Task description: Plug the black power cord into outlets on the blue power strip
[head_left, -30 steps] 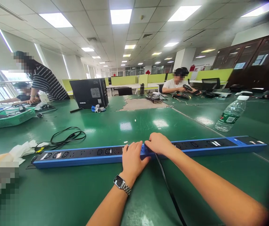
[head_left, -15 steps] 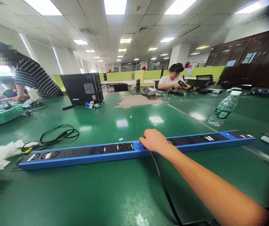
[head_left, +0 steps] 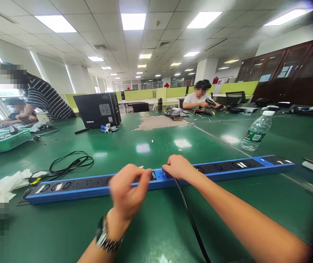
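A long blue power strip (head_left: 90, 193) with black socket panels lies across the green table. My right hand (head_left: 179, 167) is closed at its middle, on a black plug (head_left: 167, 173) mostly hidden under the fingers. From there a black power cord (head_left: 188, 213) runs down towards me. My left hand (head_left: 130, 188), with a metal-band wristwatch (head_left: 107, 235) on the wrist, hovers in front of the strip, left of my right hand. It is slightly blurred, its thumb apart from loosely bent fingers, with nothing seen in it.
A coiled black cable (head_left: 72, 164) lies behind the strip's left end. Further back are a black computer case (head_left: 97, 109) and a green basket (head_left: 11, 142). A water bottle (head_left: 256, 133) stands at the right. A co-worker (head_left: 200, 98) holds a dark tool across the table; other people are at far left.
My left hand has come into view from below, up to the strip. My right hand stays at the same place on the strip. The view has tilted slightly up.
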{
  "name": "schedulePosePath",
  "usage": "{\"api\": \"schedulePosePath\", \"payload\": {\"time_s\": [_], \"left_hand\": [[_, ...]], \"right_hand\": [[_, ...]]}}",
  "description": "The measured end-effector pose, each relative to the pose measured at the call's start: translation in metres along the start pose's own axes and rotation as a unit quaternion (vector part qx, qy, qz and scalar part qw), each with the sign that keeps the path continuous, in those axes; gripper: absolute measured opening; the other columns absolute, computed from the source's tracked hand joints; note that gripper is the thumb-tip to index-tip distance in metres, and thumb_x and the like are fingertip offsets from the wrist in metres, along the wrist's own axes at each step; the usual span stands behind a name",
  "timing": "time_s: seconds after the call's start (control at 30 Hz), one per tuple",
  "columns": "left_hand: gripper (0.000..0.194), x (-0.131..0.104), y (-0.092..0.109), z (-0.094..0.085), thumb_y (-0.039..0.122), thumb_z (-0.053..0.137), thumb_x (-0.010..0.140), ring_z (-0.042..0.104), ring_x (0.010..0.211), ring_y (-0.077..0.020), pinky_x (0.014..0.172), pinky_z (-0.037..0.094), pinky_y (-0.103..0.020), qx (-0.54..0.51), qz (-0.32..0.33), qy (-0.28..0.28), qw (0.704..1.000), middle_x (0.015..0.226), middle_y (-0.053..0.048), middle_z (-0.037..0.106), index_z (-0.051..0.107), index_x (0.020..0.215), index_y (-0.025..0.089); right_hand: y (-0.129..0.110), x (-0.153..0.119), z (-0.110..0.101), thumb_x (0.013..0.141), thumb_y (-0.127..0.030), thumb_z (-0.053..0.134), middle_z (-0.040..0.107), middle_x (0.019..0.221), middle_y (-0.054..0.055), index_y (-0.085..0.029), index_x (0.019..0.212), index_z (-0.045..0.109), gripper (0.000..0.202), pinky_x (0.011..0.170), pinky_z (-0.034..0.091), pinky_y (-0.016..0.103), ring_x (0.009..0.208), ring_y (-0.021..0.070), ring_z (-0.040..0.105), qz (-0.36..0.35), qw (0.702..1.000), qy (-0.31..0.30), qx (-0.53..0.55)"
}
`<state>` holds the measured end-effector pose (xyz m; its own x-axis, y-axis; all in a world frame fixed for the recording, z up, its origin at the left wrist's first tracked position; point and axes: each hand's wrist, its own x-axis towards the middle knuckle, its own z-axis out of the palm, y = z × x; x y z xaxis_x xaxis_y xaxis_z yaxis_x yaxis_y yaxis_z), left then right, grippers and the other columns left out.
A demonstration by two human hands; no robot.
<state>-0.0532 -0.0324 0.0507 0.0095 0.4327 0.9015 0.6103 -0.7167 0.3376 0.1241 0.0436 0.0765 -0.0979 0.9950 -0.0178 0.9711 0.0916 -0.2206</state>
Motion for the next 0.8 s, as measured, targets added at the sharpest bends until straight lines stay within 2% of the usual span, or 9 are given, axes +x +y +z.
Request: {"api": "schedulePosePath", "payload": {"time_s": [0.07,0.13,0.2,0.27,0.5,0.63,0.67,0.73,0.8], "left_hand": [[0.019,-0.004,-0.011,0.019,0.022,0.067,0.087,0.059,0.064,-0.0125,0.063,0.049,-0.024,0.013,-0.038,-0.094,0.995,0.066,0.000,0.063,0.063,0.069,0.018],[0.006,-0.013,-0.024,0.038,0.019,0.071,0.081,0.064,0.078,-0.0169,0.072,0.053,-0.028,0.039,-0.100,-0.177,0.978,0.084,-0.003,0.070,0.067,0.085,0.018],[0.033,-0.023,-0.034,0.052,0.020,0.074,0.076,0.066,0.094,-0.0226,0.084,0.054,-0.037,0.067,-0.116,-0.231,0.964,0.103,-0.007,0.071,0.066,0.108,0.019],[0.045,-0.031,-0.039,0.057,0.021,0.074,0.076,0.065,0.105,-0.0257,0.093,0.053,-0.042,0.077,-0.117,-0.266,0.954,0.114,-0.008,0.070,0.062,0.120,0.020],[0.047,-0.031,-0.035,0.060,0.015,0.068,0.079,0.064,0.113,-0.0248,0.098,0.051,-0.040,0.057,-0.137,-0.250,0.957,0.124,-0.007,0.069,0.061,0.125,0.021],[0.040,-0.027,-0.030,0.067,0.009,0.061,0.081,0.066,0.108,-0.0234,0.095,0.051,-0.039,0.059,-0.148,-0.246,0.956,0.118,-0.006,0.072,0.064,0.120,0.021],[0.038,-0.027,-0.029,0.068,0.009,0.060,0.082,0.066,0.107,-0.0234,0.095,0.051,-0.039,0.066,-0.145,-0.249,0.955,0.117,-0.006,0.072,0.065,0.118,0.021],[0.037,-0.025,-0.029,0.069,0.009,0.058,0.083,0.065,0.107,-0.0240,0.095,0.050,-0.040,0.084,-0.132,-0.261,0.953,0.116,-0.006,0.072,0.065,0.117,0.022],[0.036,-0.024,-0.029,0.070,0.011,0.058,0.084,0.065,0.107,-0.0247,0.094,0.050,-0.041,0.102,-0.125,-0.274,0.948,0.114,-0.006,0.073,0.065,0.118,0.022]], "right_hand": [[0.000,-0.001,0.000,0.083,-0.031,0.053,0.071,0.074,0.011,-0.015,0.074,0.072,0.026,0.055,0.033,0.027,0.067,0.0180,0.062,-0.004,1.000,0.013,0.001],[0.000,-0.002,0.001,0.084,-0.033,0.051,0.071,0.072,0.011,-0.016,0.071,0.073,0.030,0.056,0.034,0.028,0.068,0.0187,0.063,-0.016,1.000,0.014,0.013],[-0.002,-0.003,0.002,0.085,-0.035,0.051,0.072,0.073,0.010,-0.017,0.070,0.073,0.032,0.058,0.036,0.028,0.070,0.0193,0.065,-0.022,0.999,0.009,0.023],[-0.008,-0.003,0.004,0.085,-0.035,0.052,0.074,0.079,0.012,-0.017,0.076,0.075,0.031,0.060,0.038,0.028,0.074,0.0204,0.067,-0.015,1.000,0.007,0.021],[-0.031,-0.013,0.005,0.087,-0.029,0.047,0.074,0.104,0.018,-0.013,0.105,0.074,0.036,0.065,0.042,0.029,0.091,0.0251,0.069,0.009,1.000,-0.001,-0.011],[-0.007,-0.009,-0.001,0.089,-0.039,0.048,0.075,0.094,0.011,-0.017,0.090,0.076,0.036,0.065,0.042,0.027,0.084,0.0211,0.068,-0.071,0.994,-0.071,0.046],[0.002,-0.006,0.001,0.090,-0.038,0.046,0.076,0.094,0.009,-0.017,0.090,0.076,0.036,0.068,0.042,0.027,0.085,0.0199,0.067,-0.085,0.992,-0.066,0.063],[0.020,-0.002,0.015,0.093,-0.030,0.043,0.074,0.109,0.008,-0.018,0.105,0.074,0.036,0.079,0.042,0.027,0.097,0.0194,0.065,-0.045,0.996,0.034,0.063],[0.031,0.000,0.036,0.095,-0.036,0.043,0.070,0.121,0.012,-0.015,0.118,0.069,0.041,0.089,0.040,0.032,0.108,0.0234,0.062,-0.015,0.994,0.104,0.029]]}}
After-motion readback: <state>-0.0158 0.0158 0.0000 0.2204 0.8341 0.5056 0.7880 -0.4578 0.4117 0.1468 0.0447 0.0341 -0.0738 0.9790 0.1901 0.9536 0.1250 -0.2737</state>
